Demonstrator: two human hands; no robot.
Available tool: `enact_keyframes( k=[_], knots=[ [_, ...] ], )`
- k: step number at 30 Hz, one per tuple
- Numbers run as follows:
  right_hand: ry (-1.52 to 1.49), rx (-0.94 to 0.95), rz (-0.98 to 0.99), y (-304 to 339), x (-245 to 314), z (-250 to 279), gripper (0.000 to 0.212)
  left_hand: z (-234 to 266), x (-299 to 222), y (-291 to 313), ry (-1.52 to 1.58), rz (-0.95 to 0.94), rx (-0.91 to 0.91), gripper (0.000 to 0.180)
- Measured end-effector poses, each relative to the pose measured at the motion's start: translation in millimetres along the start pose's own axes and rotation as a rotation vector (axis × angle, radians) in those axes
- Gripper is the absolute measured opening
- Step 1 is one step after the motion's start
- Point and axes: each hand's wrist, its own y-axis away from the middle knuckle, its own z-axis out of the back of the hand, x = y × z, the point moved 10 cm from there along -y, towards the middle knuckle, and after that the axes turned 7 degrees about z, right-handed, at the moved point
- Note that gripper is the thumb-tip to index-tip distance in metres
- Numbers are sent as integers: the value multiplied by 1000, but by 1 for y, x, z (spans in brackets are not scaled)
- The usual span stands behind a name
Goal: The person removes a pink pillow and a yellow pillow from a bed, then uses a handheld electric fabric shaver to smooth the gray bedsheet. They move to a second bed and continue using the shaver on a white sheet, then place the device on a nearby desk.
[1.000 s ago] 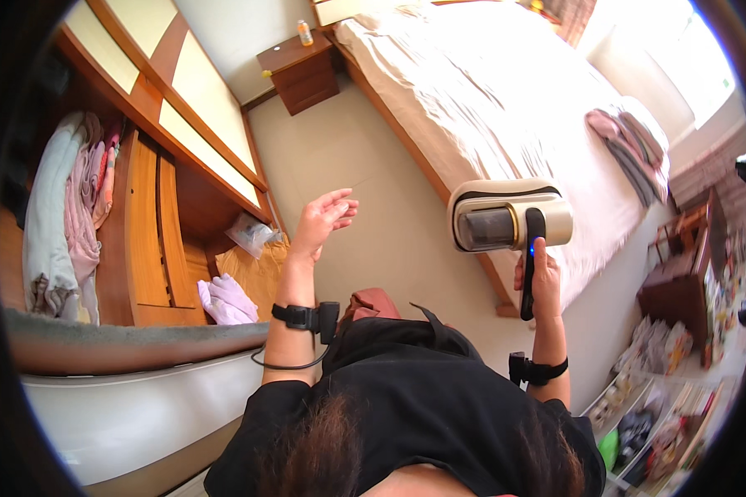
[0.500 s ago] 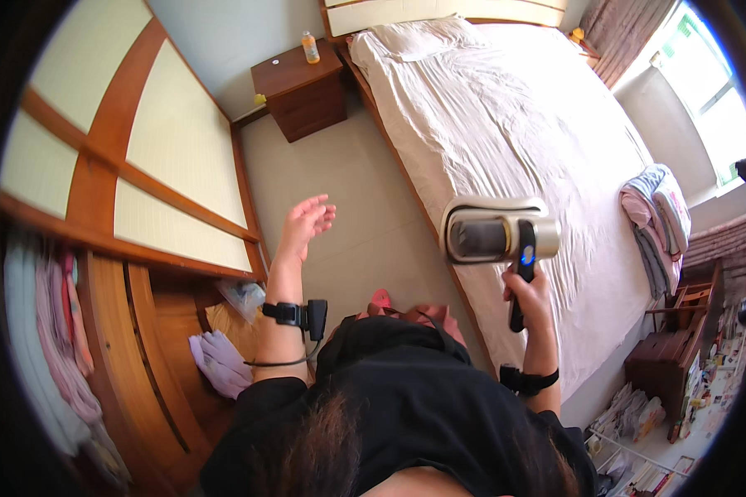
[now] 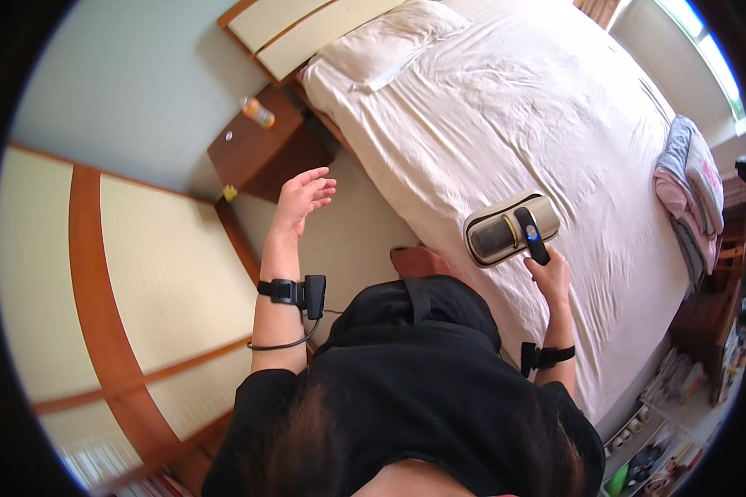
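Gripping rounded vacuum (image 3: 510, 229) over wrinkled sheet (image 3: 547, 132)

One handheld vacuum (image 3: 512, 229), one bed (image 3: 506, 124), one pillow (image 3: 389, 40), one nightstand (image 3: 244, 153), one bottle (image 3: 258, 112), two forearm straps (image 3: 283, 291)

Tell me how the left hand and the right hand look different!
The left hand is empty, but the right hand holds the vacuum.
The left hand's fingers are loosely open; the right hand is curled around the handle.
The left hand shows partly against the floor, the right hand against the bed.
Both hands are bare, and both arms wear a black band.
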Motion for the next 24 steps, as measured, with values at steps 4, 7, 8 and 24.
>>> enact_keyframes(
  k=[4, 7, 8, 24],
  knots=[
    [-144, 135, 3, -49, 52, -1, 31, 7, -59, -64, -21, -82, -16, 37],
    [-308, 161, -14, -73, 86, 10, 28, -15, -71, -127, -104, -1, 76, 37],
    [-365, 159, 8, -77, 96, 15, 28, -23, -68, -143, -137, 29, 109, 36],
    [-445, 159, -178, -243, 257, 45, 22, -98, -30, -439, -935, 68, -1, 93]
  ],
)
